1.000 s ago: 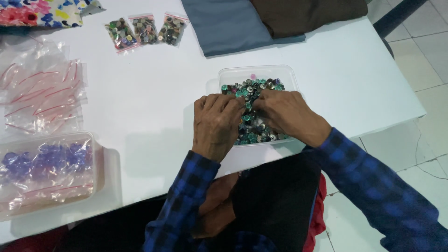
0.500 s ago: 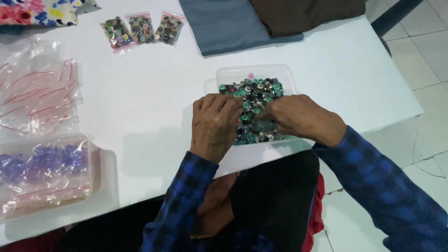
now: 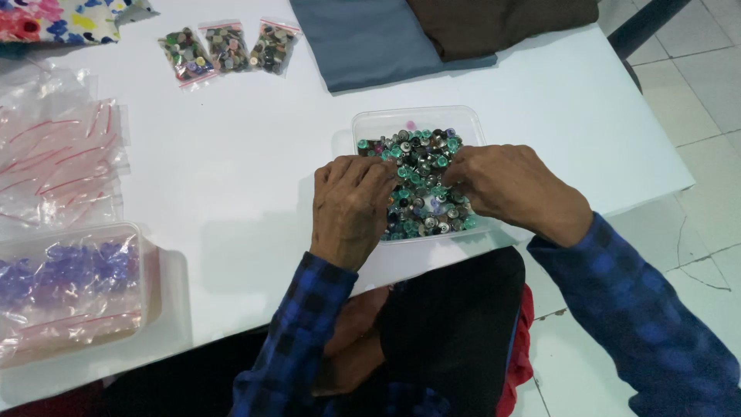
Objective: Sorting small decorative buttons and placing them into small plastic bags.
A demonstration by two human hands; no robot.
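While both hands sit in the clear plastic tub [image 3: 377,123] near the white table's [image 3: 231,177] front edge, left hand [image 3: 351,208] lies palm-down, fingers curled into the buttons [image 3: 421,166], small round shiny ones, green, silver, dark. Right hand [image 3: 509,185] has fingertips bunched on the pile; can't tell if anything is pinched. Three small filled zip bags [image 3: 225,48] lie at the far edge, near folded grey cloth [image 3: 363,38] and brown cloth [image 3: 494,19]. Crinkly empty bags [image 3: 58,162] lie far left, above another tub [image 3: 69,286] holding purple pieces.
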